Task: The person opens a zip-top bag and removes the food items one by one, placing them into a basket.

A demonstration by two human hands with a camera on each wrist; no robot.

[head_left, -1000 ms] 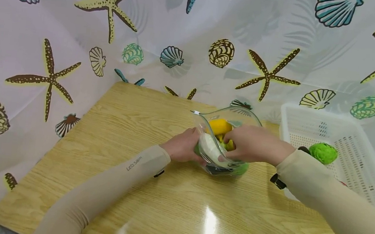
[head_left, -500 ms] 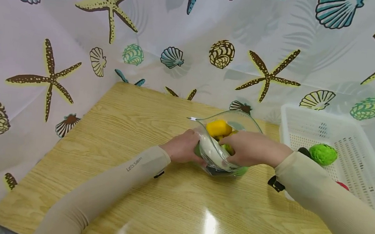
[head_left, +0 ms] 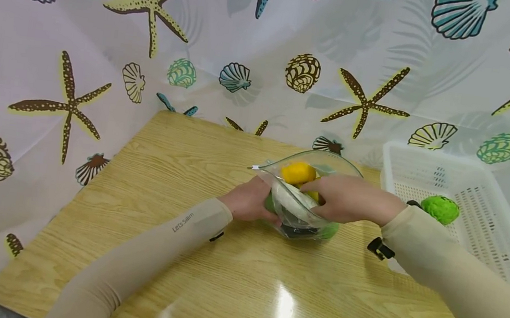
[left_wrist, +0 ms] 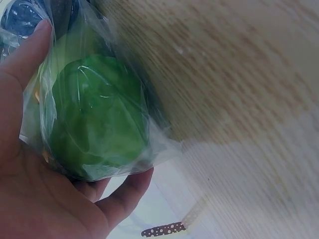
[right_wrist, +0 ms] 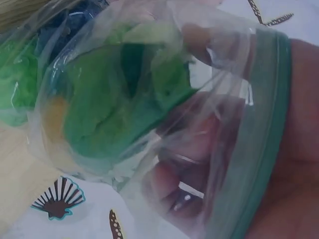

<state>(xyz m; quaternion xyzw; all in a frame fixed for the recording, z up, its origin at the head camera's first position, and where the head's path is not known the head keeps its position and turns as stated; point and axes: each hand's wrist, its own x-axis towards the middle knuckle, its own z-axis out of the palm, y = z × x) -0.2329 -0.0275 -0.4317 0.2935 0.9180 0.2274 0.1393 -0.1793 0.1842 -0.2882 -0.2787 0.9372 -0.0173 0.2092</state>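
Note:
A clear zip bag (head_left: 300, 219) stands mouth-up on the wooden table, filled with several toy-like vegetables. Inside it show a yellow rounded piece (head_left: 298, 173), a white rounded piece (head_left: 292, 199) and a dark one low down. My left hand (head_left: 250, 199) grips the bag's left side, its thumb and fingers around a smooth green piece (left_wrist: 99, 114) behind the film. My right hand (head_left: 345, 198) reaches through the bag's mouth, fingers loosely bent beside a green leafy-looking piece (right_wrist: 109, 99). White background shows between those fingers and thumb; nothing plainly sits in them.
To the right stands a white perforated plastic basket (head_left: 497, 207) with a crinkled green piece (head_left: 440, 209) in it; my right forearm passes in front of it. A patterned curtain (head_left: 268, 40) hangs behind the table (head_left: 178, 171).
The zip slider at the bag's mouth has shifted left and down, and the mouth spreads wider. My right hand dipped into the bag, then drew slightly right. My left hand stayed in place.

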